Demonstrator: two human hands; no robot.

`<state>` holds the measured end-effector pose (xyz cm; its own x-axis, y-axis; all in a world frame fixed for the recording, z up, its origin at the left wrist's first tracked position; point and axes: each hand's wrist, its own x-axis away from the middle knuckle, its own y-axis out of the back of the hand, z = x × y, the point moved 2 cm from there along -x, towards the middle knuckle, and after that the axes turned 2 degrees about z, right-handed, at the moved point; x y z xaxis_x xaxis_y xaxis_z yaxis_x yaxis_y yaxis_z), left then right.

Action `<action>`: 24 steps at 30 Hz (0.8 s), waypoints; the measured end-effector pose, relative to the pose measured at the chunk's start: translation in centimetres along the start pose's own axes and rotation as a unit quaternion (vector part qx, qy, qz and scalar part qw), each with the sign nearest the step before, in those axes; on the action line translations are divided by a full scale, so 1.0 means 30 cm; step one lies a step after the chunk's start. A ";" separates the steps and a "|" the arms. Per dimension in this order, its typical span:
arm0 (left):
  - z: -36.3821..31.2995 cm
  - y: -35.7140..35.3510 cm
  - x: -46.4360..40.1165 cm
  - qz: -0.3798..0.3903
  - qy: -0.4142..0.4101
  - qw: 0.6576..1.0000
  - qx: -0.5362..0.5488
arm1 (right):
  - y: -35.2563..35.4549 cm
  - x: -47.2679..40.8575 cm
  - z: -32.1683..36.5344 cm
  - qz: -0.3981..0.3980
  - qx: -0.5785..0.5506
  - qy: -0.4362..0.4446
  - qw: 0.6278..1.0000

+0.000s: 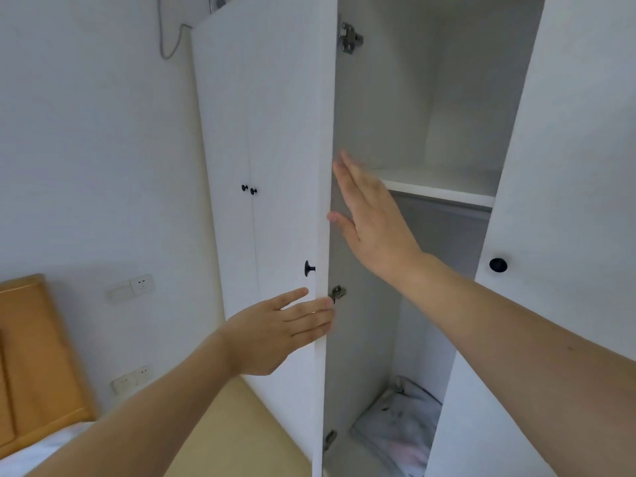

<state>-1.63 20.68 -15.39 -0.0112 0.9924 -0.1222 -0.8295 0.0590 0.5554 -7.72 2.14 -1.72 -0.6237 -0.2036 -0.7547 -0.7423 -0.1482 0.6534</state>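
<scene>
Bedroom corner, white wardrobe [464,98]: its door [285,132] stands open, edge-on at my 12 o'clock. My left hand [275,330], fingers straight, touches the door's edge; right hand [371,222], 1 o'clock from it, is flat and released just inside.

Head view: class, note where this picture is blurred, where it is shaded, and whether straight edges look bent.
Head view: motion blur smears the right hand; the left hand is sharper; the wardrobe interior lies in grey shade; wide-angle distortion tilts the edges of the open door; soft light, no glare.
</scene>
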 end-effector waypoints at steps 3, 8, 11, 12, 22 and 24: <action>0.014 -0.024 0.073 0.008 0.017 1.000 0.001 | -0.044 -0.050 0.019 -0.008 0.046 0.054 0.997; 0.061 -0.059 0.176 0.030 0.038 0.999 -0.005 | -0.121 -0.140 0.048 -0.038 0.137 0.138 0.980; 0.104 -0.083 0.241 0.051 0.035 0.998 -0.017 | -0.157 -0.202 0.085 -0.081 0.194 0.177 0.962; 0.118 -0.093 0.262 0.060 0.034 0.997 -0.021 | -0.169 -0.222 0.098 -0.094 0.202 0.190 0.956; 0.243 -0.236 0.461 0.146 0.058 0.986 -0.052 | -0.330 -0.451 0.229 -0.070 0.314 0.230 0.918; 0.276 -0.260 0.488 0.159 0.070 0.984 -0.046 | -0.368 -0.491 0.256 -0.055 0.331 0.227 0.914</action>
<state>9.31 35.63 -14.70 -0.3495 0.9343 -0.0700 -0.8182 -0.2679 0.5087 7.77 14.21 1.72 -0.4817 -0.6260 -0.6133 -0.8739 0.3954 0.2828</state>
